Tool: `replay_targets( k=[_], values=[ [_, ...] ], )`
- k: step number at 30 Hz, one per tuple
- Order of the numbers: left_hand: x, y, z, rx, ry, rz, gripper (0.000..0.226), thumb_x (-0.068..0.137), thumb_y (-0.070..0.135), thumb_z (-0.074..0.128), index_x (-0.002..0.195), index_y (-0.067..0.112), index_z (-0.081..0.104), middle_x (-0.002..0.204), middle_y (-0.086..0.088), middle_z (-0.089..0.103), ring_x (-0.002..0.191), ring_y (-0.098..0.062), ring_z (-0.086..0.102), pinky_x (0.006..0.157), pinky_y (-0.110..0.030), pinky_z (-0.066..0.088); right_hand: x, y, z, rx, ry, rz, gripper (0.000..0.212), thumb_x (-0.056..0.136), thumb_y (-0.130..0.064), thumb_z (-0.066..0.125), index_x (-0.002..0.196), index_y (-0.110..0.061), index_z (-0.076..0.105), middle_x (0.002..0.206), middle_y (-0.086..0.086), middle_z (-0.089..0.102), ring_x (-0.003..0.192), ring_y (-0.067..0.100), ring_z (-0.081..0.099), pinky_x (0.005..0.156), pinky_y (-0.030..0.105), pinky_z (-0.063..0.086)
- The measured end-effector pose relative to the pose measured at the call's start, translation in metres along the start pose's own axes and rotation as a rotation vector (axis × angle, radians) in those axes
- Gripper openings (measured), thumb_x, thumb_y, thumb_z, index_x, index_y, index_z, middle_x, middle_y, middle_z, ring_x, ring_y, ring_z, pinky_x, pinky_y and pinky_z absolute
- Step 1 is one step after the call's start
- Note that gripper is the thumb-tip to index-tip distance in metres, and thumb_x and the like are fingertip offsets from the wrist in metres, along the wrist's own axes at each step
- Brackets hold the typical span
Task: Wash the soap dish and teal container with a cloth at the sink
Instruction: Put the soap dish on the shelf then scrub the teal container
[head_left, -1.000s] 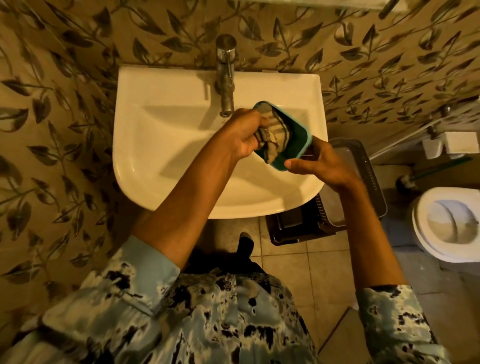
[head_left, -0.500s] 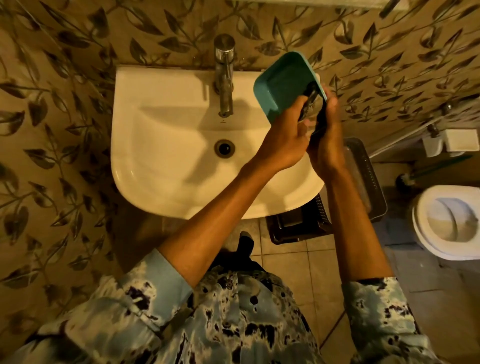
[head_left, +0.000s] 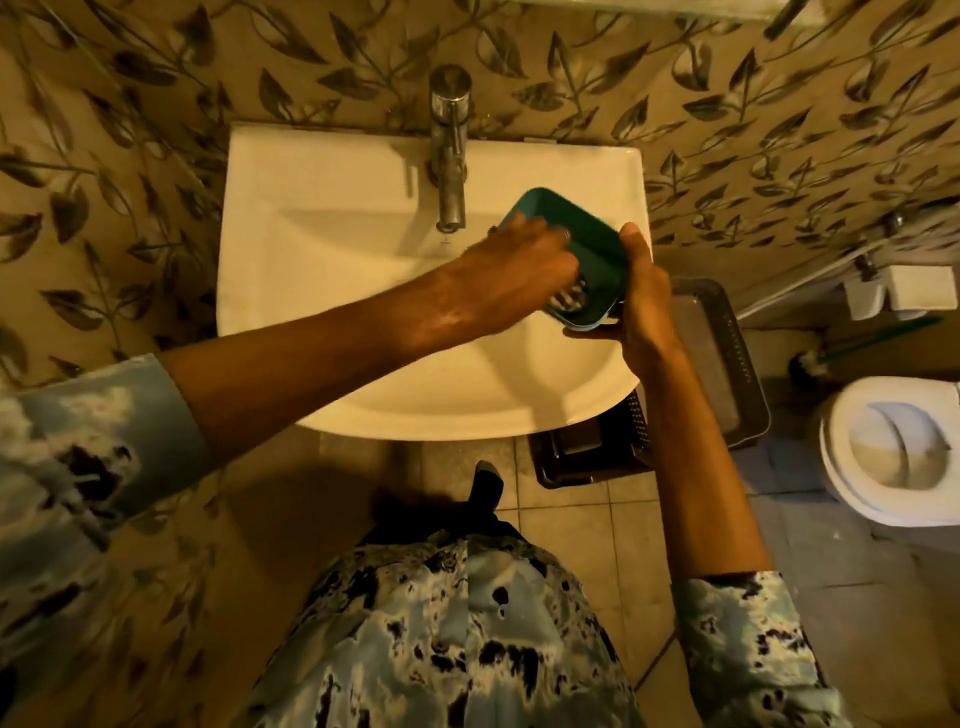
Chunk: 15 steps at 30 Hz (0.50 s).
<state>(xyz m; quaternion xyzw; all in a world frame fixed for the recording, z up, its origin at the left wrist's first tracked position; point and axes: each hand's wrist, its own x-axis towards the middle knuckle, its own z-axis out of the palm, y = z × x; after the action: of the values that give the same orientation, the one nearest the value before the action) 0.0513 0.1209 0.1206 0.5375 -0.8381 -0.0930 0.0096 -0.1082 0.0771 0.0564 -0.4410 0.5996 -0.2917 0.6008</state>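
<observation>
- Container: teal, tilted, held over the right side of the sink, just beside the tap.
- Right hand: grasps the container's right edge, thumb up along the rim.
- Left hand: fingers curled on the striped cloth, pressing it against the container.
- Tap: no water seen running.
- Soap dish: not identifiable from here.
- Progress, by my reckoning: container mid-scrub, rinse likely outstanding, soap dish's state unknown.

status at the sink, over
Right hand grips teal container over sink. Left hand holds cloth against it. Nothing in the way.
</observation>
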Motion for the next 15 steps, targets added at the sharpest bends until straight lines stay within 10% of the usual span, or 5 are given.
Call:
replay_targets(
  k=[9,15],
  values=[
    [-0.013,0.008,-0.015,-0.433,0.367,-0.667,0.021,0.087,0.017,0.059,0.106,0.012,0.066,0.103,-0.010,0.064,0.089,-0.024,0.062,0.077,-0.036,0.056,-0.012,0.002,0.007,-0.014,0.131,-0.098,0.035,0.085,-0.060,0.044,0.084,-0.032,0.065,0.096,-0.002,0.069,0.093,0.020,0.067,0.070,0.036,0.061],
    [0.021,0.041,0.029,-0.433,0.157,-0.693,0.038,0.083,0.020,0.069,0.117,0.006,0.059,0.119,-0.017,0.060,0.112,-0.031,0.053,0.092,-0.039,0.046,-0.022,0.006,0.022,-0.004,0.181,-0.371,0.040,0.094,-0.042,0.046,0.104,-0.012,0.071,0.095,0.003,0.070,0.094,0.016,0.065,0.078,0.024,0.056]
  ],
)
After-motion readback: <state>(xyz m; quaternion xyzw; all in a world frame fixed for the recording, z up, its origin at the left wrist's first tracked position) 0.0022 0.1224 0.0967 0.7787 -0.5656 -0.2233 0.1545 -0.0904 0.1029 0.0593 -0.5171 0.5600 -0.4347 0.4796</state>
